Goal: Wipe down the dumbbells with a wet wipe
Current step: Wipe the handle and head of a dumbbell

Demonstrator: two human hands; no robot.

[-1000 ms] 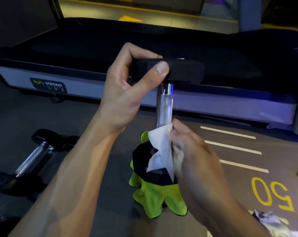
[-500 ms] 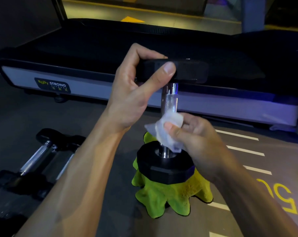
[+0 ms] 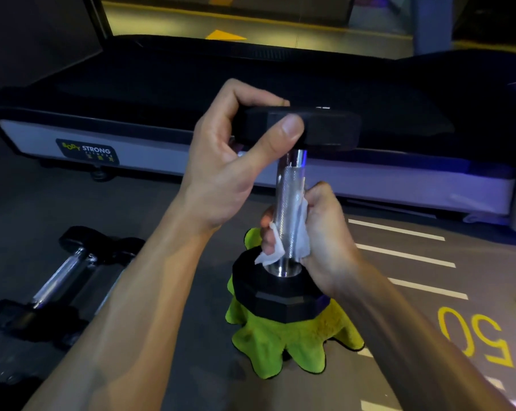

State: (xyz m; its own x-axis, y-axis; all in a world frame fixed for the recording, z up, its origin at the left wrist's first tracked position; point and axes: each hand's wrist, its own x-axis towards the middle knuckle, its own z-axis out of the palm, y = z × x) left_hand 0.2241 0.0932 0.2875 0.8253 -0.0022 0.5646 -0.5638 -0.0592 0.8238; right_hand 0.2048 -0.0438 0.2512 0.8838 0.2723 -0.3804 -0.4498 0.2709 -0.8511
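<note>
A dumbbell (image 3: 291, 188) with black heads and a knurled chrome handle stands upright on a lime-green cloth (image 3: 280, 342) on the floor. My left hand (image 3: 236, 161) grips its top head, thumb across the front edge. My right hand (image 3: 319, 235) wraps a white wet wipe (image 3: 301, 235) round the lower part of the handle, just above the bottom head (image 3: 274, 298). The wipe's loose corner hangs at the left of the handle.
Two more dumbbells (image 3: 58, 280) lie on the dark floor at the left. A treadmill (image 3: 162, 155) with a grey side rail runs across behind. White lines (image 3: 399, 253) and a yellow "50" (image 3: 476, 336) are painted on the floor at the right.
My right hand has slid the wipe up and down the handle and now curls round its lower part from the right. My left hand keeps its hold on the top head.
</note>
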